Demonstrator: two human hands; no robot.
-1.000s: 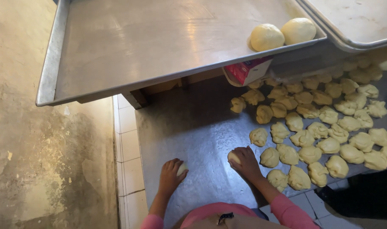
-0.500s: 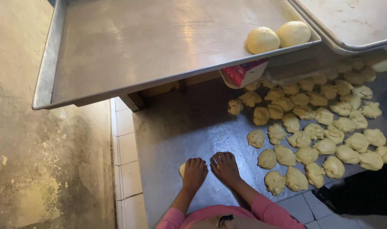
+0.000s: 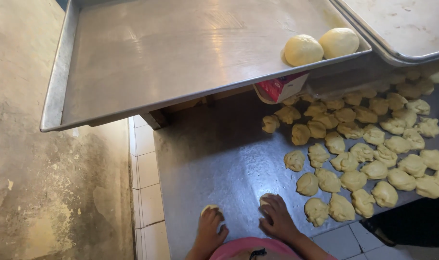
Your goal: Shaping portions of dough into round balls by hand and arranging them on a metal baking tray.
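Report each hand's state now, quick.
Left hand: cupped over a small dough piece on the metal table.
Right hand: cupped over another dough piece.

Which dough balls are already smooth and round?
The two smooth round balls sitting side by side in the corner of the big metal tray. The many pieces on the table below are rough and lumpy.
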